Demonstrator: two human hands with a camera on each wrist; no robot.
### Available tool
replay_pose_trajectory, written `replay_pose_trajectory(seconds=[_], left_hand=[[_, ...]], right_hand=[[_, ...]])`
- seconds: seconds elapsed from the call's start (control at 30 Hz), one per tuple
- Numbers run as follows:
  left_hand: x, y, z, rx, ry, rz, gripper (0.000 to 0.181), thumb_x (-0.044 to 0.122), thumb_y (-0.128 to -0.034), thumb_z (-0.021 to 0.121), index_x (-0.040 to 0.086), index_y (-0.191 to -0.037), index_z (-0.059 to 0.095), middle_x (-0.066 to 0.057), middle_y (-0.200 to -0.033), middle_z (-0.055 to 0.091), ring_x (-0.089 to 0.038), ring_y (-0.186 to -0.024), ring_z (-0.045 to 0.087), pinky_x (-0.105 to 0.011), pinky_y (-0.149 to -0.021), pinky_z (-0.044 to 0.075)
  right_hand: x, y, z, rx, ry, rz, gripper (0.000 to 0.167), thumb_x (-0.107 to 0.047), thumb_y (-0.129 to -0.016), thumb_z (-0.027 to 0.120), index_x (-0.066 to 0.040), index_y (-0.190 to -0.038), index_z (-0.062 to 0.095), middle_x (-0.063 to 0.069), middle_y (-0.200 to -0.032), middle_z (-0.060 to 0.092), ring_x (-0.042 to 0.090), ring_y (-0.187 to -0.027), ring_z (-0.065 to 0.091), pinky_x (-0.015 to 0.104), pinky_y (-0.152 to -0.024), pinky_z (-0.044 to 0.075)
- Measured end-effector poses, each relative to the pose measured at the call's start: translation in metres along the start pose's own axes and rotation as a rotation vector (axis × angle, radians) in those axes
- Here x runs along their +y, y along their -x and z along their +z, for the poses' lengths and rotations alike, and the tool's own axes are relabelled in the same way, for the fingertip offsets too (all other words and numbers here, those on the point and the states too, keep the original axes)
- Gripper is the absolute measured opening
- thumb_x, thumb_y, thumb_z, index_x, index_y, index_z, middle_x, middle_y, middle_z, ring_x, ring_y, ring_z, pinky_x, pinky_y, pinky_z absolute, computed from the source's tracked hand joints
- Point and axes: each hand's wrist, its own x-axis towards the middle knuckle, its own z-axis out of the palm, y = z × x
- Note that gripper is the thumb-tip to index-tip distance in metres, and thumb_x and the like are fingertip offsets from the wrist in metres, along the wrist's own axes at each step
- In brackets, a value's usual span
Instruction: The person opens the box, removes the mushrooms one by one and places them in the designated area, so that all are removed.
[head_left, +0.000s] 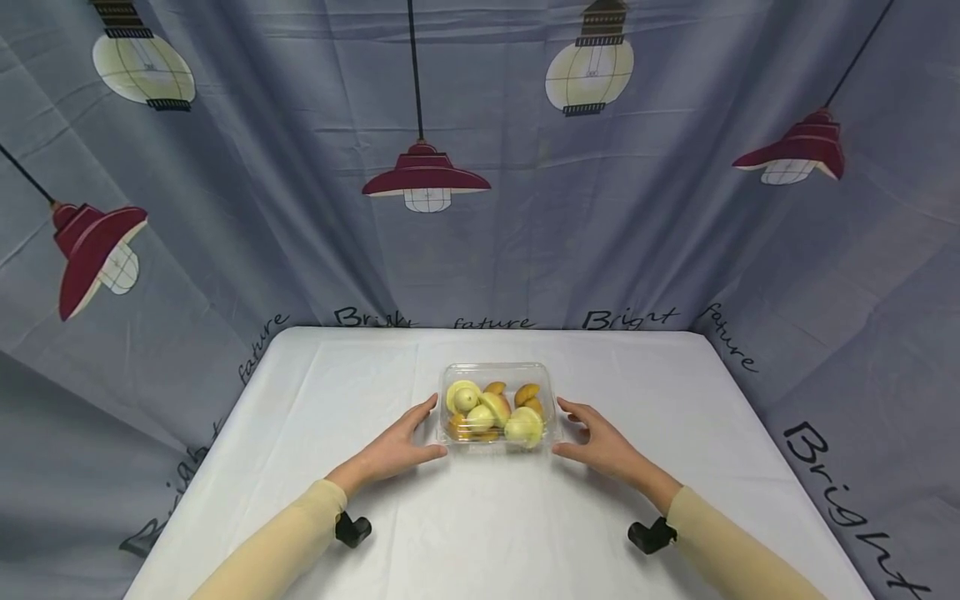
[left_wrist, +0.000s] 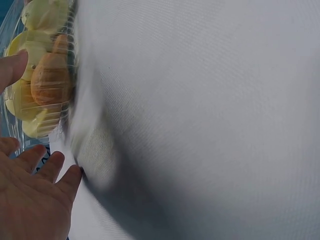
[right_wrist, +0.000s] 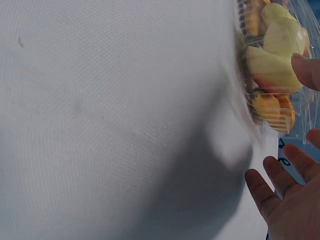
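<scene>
A clear plastic box (head_left: 497, 375) holding several yellow and orange fruit-like pieces (head_left: 480, 417) stands on the white table. My left hand (head_left: 397, 446) is at its left side, thumb and fingers spread and relaxed. On the right side my right hand (head_left: 603, 442) mirrors it, fingers apart. In the left wrist view the left hand (left_wrist: 35, 195) has its thumb over the box (left_wrist: 72, 60) edge; whether it touches, I cannot tell. The right wrist view has the right hand (right_wrist: 295, 205) beside the box (right_wrist: 307, 110), thumb near its wall; contact is unclear.
The white table (head_left: 480, 533) reaches back to a grey-blue curtain (head_left: 495, 258) printed with lamps and lettering. A black wrist device (head_left: 352, 530) sits at the left sleeve, and another (head_left: 651, 536) at the right sleeve.
</scene>
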Motion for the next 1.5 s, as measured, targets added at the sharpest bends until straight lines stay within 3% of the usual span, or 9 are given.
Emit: replay_pose_trajectory(seconds=[0.33,0.73,1.2,1.5], left_hand=[[-0.001,0.002,0.002,0.019,0.072,0.010,0.092,0.036,-0.0907,0.079,0.023,-0.164,0.025,-0.012,-0.165,0.030,-0.040,-0.146,0.035,-0.055,-0.120,0.030],[0.000,-0.005,0.002,0.031,0.151,0.018,0.089,0.033,-0.0890,0.081,0.016,-0.160,0.030,-0.017,-0.164,0.031,-0.044,-0.145,0.035,-0.056,-0.117,0.034],[-0.001,-0.010,0.002,0.059,0.230,-0.007,0.083,0.029,-0.0877,0.083,0.008,-0.153,0.036,-0.018,-0.158,0.039,-0.042,-0.145,0.037,-0.052,-0.120,0.032],[0.000,-0.009,0.003,0.016,0.283,-0.025,0.073,0.026,-0.0903,0.080,0.007,-0.149,0.040,-0.016,-0.154,0.042,-0.042,-0.142,0.041,-0.050,-0.118,0.036]], right_hand=[[0.002,0.001,0.006,0.019,-0.087,0.016,0.082,-0.025,-0.089,0.082,-0.012,-0.158,0.040,0.017,-0.157,0.040,0.039,-0.139,0.043,0.055,-0.113,0.041],[-0.005,0.000,0.003,0.045,-0.228,0.088,0.070,-0.020,-0.089,0.082,-0.011,-0.149,0.047,0.014,-0.152,0.046,0.035,-0.136,0.047,0.053,-0.112,0.043],[-0.003,-0.003,0.006,0.052,-0.307,0.135,0.060,-0.017,-0.089,0.081,-0.005,-0.140,0.052,0.016,-0.148,0.050,0.038,-0.137,0.046,0.053,-0.109,0.046],[-0.001,-0.005,0.010,0.059,-0.292,0.153,0.056,-0.018,-0.087,0.083,-0.003,-0.135,0.057,0.015,-0.140,0.057,0.038,-0.134,0.049,0.048,-0.105,0.050]])
